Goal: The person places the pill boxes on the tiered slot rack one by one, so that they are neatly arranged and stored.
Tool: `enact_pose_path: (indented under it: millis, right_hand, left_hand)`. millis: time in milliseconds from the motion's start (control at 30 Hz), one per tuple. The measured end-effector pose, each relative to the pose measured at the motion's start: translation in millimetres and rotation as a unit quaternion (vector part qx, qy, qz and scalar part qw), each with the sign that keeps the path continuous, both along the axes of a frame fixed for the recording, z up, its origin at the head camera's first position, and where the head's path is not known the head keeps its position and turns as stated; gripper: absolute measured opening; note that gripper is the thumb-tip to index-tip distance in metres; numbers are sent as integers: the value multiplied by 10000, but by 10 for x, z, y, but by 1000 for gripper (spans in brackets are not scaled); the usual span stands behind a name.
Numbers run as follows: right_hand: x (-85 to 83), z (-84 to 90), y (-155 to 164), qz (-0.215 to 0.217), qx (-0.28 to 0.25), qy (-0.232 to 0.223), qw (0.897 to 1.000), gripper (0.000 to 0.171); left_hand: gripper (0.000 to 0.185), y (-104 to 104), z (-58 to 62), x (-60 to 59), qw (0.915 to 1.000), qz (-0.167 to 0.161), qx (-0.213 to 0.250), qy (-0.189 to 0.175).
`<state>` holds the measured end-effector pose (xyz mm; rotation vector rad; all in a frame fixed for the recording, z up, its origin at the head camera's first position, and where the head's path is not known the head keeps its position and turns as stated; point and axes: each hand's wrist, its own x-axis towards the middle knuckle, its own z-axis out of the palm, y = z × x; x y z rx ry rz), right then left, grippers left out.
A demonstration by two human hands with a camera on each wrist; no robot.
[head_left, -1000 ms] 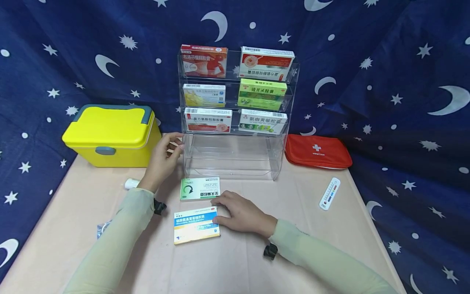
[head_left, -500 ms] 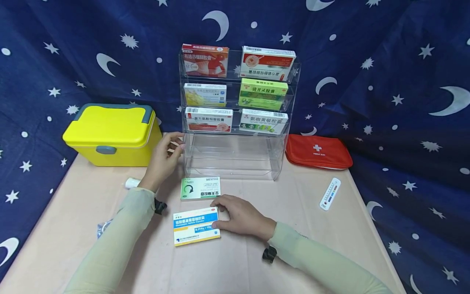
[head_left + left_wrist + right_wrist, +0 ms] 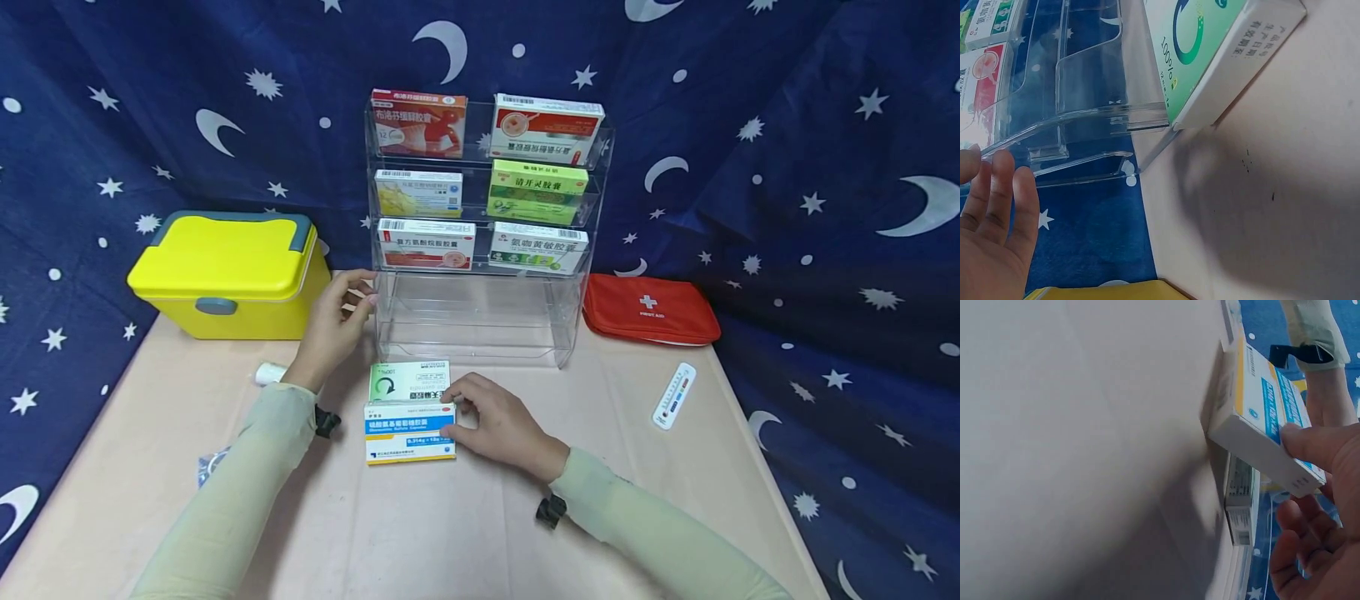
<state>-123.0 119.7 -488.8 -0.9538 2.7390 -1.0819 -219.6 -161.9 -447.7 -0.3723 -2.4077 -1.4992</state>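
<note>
A white medicine box with a blue band [image 3: 409,432] and an orange strip along its lower edge, printed in Chinese characters with "0.314g × 12" legible on the blue, is tilted up off the beige table [image 3: 450,533], its far edge overlapping the near edge of a green-and-white box [image 3: 408,380]. The right hand [image 3: 498,425] grips its right end, thumb on the printed face and fingers curled behind; the right wrist view shows the thumb pressed on that face. 0.5 s ago the box lay flat on the table nearer the person, apart from the green-and-white box, with the hand just closing on its corner.

The green-and-white box carries a dark green circular arrow and "100%", and lies flat just in front of the clear acrylic rack [image 3: 480,321]. The left hand [image 3: 335,327] holds nothing, its fingers relaxed and lightly bent, fingertips at the rack's left edge, unchanged from before.

6 boxes with Chinese labels stand on the rack's 3 upper shelves. A yellow case [image 3: 225,279] sits to the left, a red first-aid pouch [image 3: 648,308] with a white cross to the right, and a white thermometer [image 3: 673,395] near it.
</note>
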Motion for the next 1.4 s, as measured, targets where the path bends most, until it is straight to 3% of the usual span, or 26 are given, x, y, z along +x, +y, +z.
enact_pose_path:
  millis: [200, 433, 667, 867, 1067, 1200, 1400]
  right_hand:
    - [72, -3, 53, 389, -477, 6, 9981, 37]
    - [133, -32, 113, 1041, -1147, -65, 9879, 30]
    - [89, 22, 113, 796, -1336, -105, 9878, 25]
    - [-205, 280, 157, -40, -1963, -232, 9803, 24]
    - [-674, 683, 199, -1007, -2551, -139, 9616, 26]
    - [-925, 857, 207, -1154, -2608, 346, 9579, 26]
    - [-1154, 812, 185, -1044, -2080, 917, 9682, 22]
  left_hand:
    - [34, 1, -11, 1, 10000, -1, 28, -70]
    - [34, -3, 5, 0, 9999, -27, 49, -86]
    - [33, -11, 8, 0, 10000, -26, 17, -56]
    - [33, -7, 4, -8, 10000, -34, -5, -34]
    - [33, -7, 9, -17, 10000, 0, -18, -84]
    - [34, -5, 6, -25, 10000, -3, -14, -64]
    - [34, -4, -3, -14, 10000, -13, 10, 20]
